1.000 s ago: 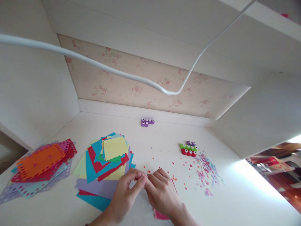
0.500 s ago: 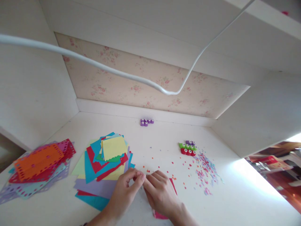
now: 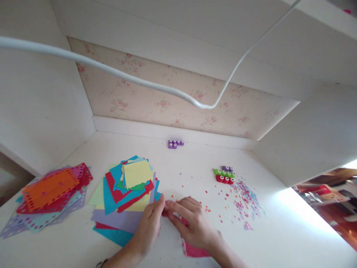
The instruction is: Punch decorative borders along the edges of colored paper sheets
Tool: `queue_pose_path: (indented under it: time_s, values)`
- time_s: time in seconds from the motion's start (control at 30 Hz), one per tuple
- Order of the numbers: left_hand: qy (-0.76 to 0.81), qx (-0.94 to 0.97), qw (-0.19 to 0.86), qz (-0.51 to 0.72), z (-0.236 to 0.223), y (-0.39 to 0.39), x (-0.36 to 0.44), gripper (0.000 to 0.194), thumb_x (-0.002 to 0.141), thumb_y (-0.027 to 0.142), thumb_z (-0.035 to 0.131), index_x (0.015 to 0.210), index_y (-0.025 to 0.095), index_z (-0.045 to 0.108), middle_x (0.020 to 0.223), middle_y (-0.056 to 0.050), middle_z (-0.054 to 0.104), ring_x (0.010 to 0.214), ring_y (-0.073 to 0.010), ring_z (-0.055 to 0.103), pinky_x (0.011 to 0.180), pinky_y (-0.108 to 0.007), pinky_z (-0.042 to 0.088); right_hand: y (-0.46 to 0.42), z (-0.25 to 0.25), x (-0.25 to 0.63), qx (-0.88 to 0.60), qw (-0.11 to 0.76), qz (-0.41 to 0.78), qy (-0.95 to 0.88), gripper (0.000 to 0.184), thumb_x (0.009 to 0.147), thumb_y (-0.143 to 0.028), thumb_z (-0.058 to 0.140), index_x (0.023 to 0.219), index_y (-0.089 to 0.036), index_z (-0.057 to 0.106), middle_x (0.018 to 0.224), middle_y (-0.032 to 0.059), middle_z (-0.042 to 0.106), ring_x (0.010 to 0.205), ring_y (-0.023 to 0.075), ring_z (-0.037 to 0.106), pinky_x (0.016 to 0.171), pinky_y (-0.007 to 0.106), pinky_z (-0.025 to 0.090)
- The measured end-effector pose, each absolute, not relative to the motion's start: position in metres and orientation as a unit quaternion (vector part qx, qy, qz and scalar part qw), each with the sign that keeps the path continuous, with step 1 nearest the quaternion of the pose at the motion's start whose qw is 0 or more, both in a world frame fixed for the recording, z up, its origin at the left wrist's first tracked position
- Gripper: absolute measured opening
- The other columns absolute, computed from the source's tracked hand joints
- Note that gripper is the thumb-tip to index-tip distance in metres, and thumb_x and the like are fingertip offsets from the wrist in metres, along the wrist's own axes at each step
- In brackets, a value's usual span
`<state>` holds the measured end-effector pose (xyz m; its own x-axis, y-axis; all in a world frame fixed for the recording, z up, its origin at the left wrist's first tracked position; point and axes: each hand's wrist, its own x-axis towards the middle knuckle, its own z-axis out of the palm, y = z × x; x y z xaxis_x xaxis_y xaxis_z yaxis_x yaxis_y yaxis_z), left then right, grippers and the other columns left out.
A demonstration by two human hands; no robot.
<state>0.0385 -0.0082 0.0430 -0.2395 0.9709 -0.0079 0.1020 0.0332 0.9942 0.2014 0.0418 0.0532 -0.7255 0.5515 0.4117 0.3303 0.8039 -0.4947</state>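
Note:
My left hand (image 3: 152, 219) and my right hand (image 3: 191, 219) meet fingertip to fingertip low in the middle of the head view. Their fingers are closed around something small and reddish (image 3: 165, 213), mostly hidden, whose kind I cannot make out. Beneath my right hand lies a pink-red sheet of paper (image 3: 195, 251) with an uneven left edge, partly covered by the hand and wrist. Just left of my left hand is a pile of coloured paper (image 3: 117, 221), topped by a yellow piece (image 3: 136, 174) with a scalloped lower edge.
Punched sheets, orange uppermost (image 3: 50, 190), lie at far left. Red, green and purple small craft punches (image 3: 225, 175) stand right of centre, beside scattered paper confetti (image 3: 244, 199). More purple punches (image 3: 174, 143) stand by the back wall. A white cable (image 3: 167, 89) hangs across the upper view.
My fingers have shifted around the small thing, and the right hand's fingers now reach further over it. The pink-red paper shows more at its lower edge. The view has moved slightly.

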Motion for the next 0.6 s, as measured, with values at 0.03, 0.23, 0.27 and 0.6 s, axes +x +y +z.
queue_pose_path:
  time_s: [0.03,0.23,0.27,0.6]
  values:
    - [0.581,0.466,0.423,0.516,0.045,-0.009,0.039,0.049,0.097,0.050,0.034,0.067,0.020,0.059,0.063,-0.001,0.056,0.073,-0.0199,0.056,0.070,-0.028,0.048,0.048,0.054,0.203,-0.240,0.296,0.214,-0.899,0.040,0.090,-0.022,0.057,0.130,-0.025,0.053,0.096,0.0056,0.071,0.086,0.0193,0.065,0.077,0.036,0.052]
    - [0.531,0.656,0.327,0.426,0.045,-0.013,0.042,0.030,0.100,0.032,0.036,0.113,0.023,0.062,0.102,-0.005,0.067,0.097,-0.0189,0.061,0.089,-0.030,0.048,0.120,0.047,0.208,-0.382,0.292,0.361,-0.799,0.026,0.092,-0.033,0.052,0.109,-0.022,0.068,0.105,0.0072,0.072,0.094,0.0198,0.068,0.083,0.036,0.055]
    - [0.518,0.697,0.295,0.398,0.043,-0.014,0.043,0.029,0.099,0.028,0.039,0.118,0.024,0.060,0.108,-0.005,0.066,0.102,-0.0195,0.060,0.093,-0.032,0.047,0.135,0.045,0.207,-0.429,0.295,0.364,-0.772,0.027,0.092,-0.033,0.050,0.109,-0.021,0.068,0.099,0.0062,0.074,0.092,0.0188,0.069,0.084,0.035,0.055]
    - [0.485,0.816,0.188,0.252,0.045,-0.022,0.045,0.025,0.092,0.021,0.050,0.113,0.025,0.063,0.114,-0.006,0.063,0.103,-0.0243,0.058,0.093,-0.041,0.048,0.219,0.037,0.166,-0.500,0.230,0.259,-0.793,0.039,0.087,-0.021,0.048,0.124,-0.023,0.060,0.123,0.0066,0.065,0.099,0.0198,0.067,0.090,0.036,0.052]
